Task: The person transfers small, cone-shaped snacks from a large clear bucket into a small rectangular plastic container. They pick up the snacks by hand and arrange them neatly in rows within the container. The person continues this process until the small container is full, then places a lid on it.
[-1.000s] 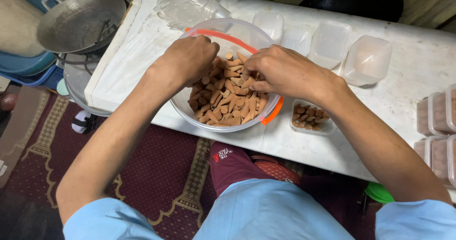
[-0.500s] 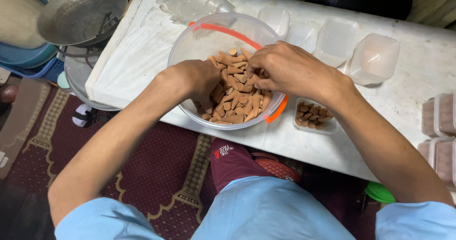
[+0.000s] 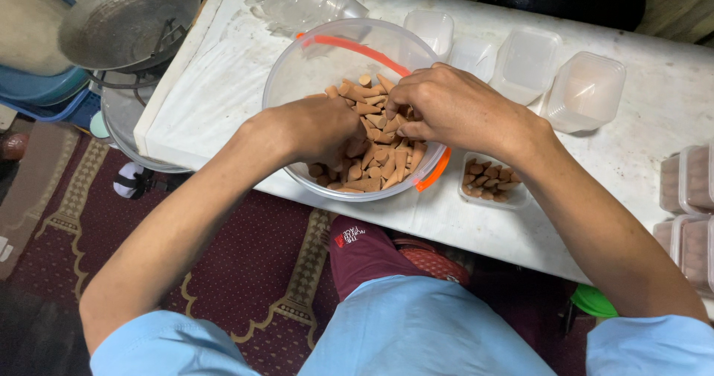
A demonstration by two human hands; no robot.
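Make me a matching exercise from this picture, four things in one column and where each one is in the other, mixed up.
Things:
1. brown cones
2. metal pan
3. empty clear tubs
4. small filled tray

Places:
A. far left, off the table
B. in the big clear bowl, under both hands
C. in a row behind the bowl
D. just right of the bowl, under the right forearm

Pairs: 1-B, 2-A, 3-C, 4-D
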